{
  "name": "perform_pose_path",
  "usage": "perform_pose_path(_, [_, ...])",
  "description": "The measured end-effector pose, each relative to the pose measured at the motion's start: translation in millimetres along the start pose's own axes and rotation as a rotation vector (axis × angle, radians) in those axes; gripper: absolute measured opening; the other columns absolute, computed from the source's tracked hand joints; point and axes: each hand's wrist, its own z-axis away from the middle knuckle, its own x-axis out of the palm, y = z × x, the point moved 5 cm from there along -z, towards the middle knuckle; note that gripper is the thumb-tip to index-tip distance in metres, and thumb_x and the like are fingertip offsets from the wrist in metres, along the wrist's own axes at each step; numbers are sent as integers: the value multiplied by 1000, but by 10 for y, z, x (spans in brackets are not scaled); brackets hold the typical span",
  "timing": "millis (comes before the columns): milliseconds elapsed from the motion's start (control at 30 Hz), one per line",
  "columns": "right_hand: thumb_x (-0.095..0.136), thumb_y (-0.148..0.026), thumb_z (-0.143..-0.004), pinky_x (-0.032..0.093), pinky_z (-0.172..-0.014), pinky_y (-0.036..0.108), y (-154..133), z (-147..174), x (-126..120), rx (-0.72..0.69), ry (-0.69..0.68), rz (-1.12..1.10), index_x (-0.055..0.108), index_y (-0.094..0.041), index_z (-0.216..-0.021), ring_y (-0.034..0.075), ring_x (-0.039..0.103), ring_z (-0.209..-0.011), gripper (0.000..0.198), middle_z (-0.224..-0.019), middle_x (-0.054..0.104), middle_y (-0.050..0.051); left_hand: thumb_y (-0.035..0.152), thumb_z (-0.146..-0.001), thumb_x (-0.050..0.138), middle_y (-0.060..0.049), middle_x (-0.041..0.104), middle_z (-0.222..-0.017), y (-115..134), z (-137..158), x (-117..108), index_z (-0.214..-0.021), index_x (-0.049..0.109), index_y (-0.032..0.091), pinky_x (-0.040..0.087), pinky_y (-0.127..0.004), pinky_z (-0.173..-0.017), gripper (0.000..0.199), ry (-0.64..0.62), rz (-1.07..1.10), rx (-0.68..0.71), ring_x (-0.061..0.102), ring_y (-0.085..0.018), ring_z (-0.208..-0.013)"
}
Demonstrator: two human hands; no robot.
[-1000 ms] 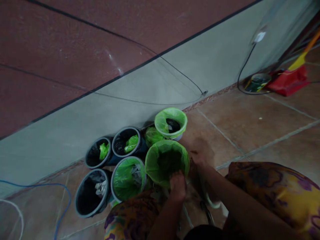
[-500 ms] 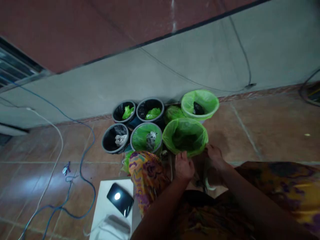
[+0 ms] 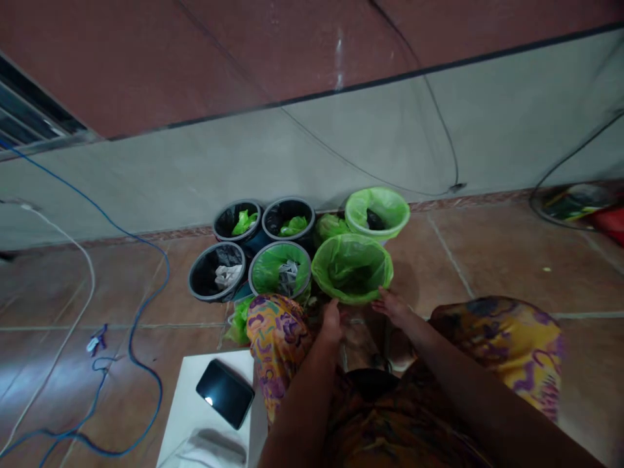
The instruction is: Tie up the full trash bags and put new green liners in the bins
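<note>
In front of me stands a trash bin lined with a translucent green bag (image 3: 351, 268), the bag folded over its rim. My left hand (image 3: 333, 318) is at the bin's lower front left, fingers extended and partly hidden against the side. My right hand (image 3: 392, 305) has its fingers apart at the front right, touching the bag's overhanging edge. Behind it stands another green-lined bin (image 3: 400, 224) with something black inside. Beside it on the left is a grey-rimmed bin with a green liner (image 3: 263, 272), a crumpled grey bag (image 3: 288, 276) lying in it.
Three black-lined bins, one of them near the front left (image 3: 197, 276), stand by the wall. A phone (image 3: 225, 393) and a whitish cloth (image 3: 209, 450) lie on a white stool or box (image 3: 178, 406). Blue cable (image 3: 160, 383) loops over the tiled floor. Dark cable (image 3: 533, 201) hangs at right.
Both hands have shifted on the front bin: the left has gone from the front rim to its lower left side, and the right fingers have spread. The view has moved somewhat.
</note>
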Motion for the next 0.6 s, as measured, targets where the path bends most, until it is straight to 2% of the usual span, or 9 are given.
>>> perform_pose_path(100, [54, -30, -97, 58, -67, 27, 14, -42, -102, 15, 1, -72, 63, -18, -96, 14, 68, -68, 15, -76, 69, 4, 37, -76, 66, -6, 71, -94, 69, 10, 23, -92, 66, 18, 49, -30, -81, 25, -91, 73, 2, 68, -17, -83])
perform_pose_path(233, [51, -31, -97, 55, -66, 24, 14, -159, -233, -27, 76, -103, 64, -20, -91, 13, 67, -72, 17, -84, 72, 4, 36, -70, 71, -5, 72, -94, 105, -45, -25, -92, 64, 18, 48, -32, -83, 29, -60, 42, 78, 70, -19, -87])
perform_pose_path(433, [58, -15, -86, 53, -62, 21, 47, -251, -166, -43, 112, -105, 61, -20, -75, 10, 62, -59, 12, -69, 66, -1, 35, -63, 74, -5, 70, -83, 94, -281, -33, -84, 61, 18, 49, -31, -74, 30, 3, -12, 258, 69, -20, -78])
perform_pose_path(600, [62, -15, -79, 49, -51, 20, 131, -260, -121, -37, 114, -47, 61, -18, -70, 9, 57, -50, 10, -59, 62, -1, 38, -60, 75, -3, 66, -71, 98, -442, -45, -71, 59, 18, 51, -30, -68, 27, 35, -81, 341, 68, -20, -73])
